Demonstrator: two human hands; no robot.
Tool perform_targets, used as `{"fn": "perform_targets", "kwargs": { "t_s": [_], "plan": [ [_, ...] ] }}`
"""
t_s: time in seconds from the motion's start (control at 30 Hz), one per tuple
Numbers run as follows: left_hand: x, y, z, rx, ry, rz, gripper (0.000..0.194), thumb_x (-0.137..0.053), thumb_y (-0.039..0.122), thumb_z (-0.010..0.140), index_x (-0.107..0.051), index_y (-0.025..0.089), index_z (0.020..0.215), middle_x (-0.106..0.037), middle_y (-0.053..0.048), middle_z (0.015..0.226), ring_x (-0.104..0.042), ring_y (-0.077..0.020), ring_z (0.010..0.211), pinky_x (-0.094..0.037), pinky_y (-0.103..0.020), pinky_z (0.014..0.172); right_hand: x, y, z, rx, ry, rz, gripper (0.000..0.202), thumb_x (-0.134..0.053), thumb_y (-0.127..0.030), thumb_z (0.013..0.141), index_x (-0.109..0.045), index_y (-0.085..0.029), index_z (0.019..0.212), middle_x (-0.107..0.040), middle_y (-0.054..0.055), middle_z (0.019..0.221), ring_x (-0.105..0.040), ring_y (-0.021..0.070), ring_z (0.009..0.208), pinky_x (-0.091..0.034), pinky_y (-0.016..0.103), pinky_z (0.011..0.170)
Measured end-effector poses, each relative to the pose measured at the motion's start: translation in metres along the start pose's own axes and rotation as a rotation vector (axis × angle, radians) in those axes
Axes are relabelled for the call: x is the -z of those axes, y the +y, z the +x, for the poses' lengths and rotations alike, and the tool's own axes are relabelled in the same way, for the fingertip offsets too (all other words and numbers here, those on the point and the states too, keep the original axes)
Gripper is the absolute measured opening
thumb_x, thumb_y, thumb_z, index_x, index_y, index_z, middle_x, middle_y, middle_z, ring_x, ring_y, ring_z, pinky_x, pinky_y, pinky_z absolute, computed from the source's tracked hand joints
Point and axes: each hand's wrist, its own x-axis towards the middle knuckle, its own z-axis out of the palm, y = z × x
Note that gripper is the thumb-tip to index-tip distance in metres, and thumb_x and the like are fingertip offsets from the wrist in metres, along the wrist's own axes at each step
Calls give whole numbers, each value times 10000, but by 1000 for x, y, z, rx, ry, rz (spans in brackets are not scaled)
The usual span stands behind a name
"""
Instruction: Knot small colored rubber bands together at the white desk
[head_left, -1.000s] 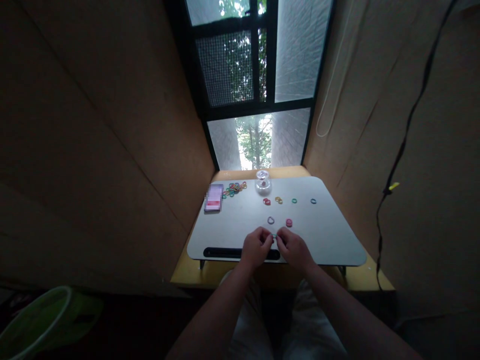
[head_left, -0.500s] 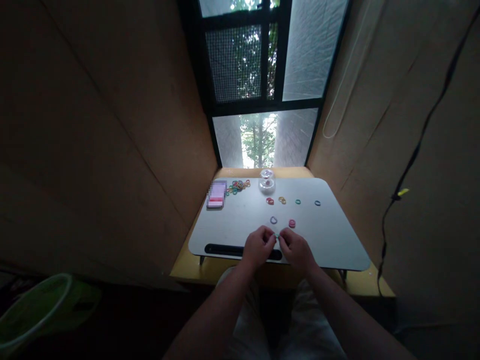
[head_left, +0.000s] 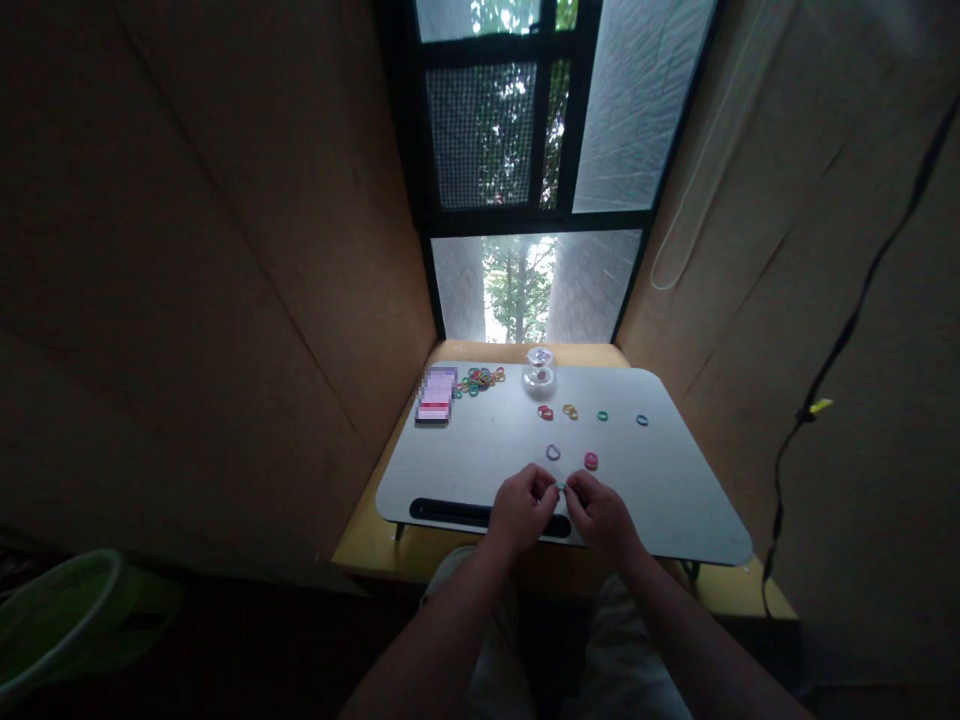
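Observation:
My left hand (head_left: pixel 523 508) and my right hand (head_left: pixel 602 512) meet above the front of the white lap table (head_left: pixel 480 460). Between their pinched fingertips is a small green hair tie (head_left: pixel 561 487), mostly hidden by the fingers. Just beyond them lie a purple hair tie (head_left: pixel 553 452) and a pink one (head_left: pixel 591 460). Farther back is a row with red hair ties (head_left: pixel 545 412), yellow ones (head_left: pixel 571 411), a green one (head_left: pixel 602 415) and a dark blue one (head_left: pixel 642 420).
A heap of mixed hair ties (head_left: pixel 481 380) lies at the back left beside a phone-like, blurred-out item (head_left: pixel 436 395). A clear round container (head_left: pixel 538 380) stands at the back edge. Along the table's front runs a black slot (head_left: pixel 450 512). A green basket (head_left: pixel 90 620) stands at lower left.
The view has shifted slightly, so the table sits a little lower in it. Both hands keep their pinch on the green hair tie; the laid-out ones stay in place.

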Motion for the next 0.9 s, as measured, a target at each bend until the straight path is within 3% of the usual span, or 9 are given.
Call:
{"fn": "perform_targets", "kwargs": {
  "t_s": [0.33,0.9],
  "plan": [
    [2,0,1,14,-24,-20,102,-573,284,840,-599,189,814,-608,37,676,-536,-102,598,-384,-221,588,2,0,2,-24,-6,16,133,-479,-298,871,-493,-225,762,-474,-47,595,-467,128,538,-325,234,544],
    [1,3,-1,-17,-66,144,148,-532,304,863,-528,200,758,-556,41,651,-504,-117,607,-336,-238,593,2,-10,0,-9,17,-58,131,-470,-254,861,-503,-220,739,-537,-31,623,-480,133,565,-298,242,565]
  ]
}}
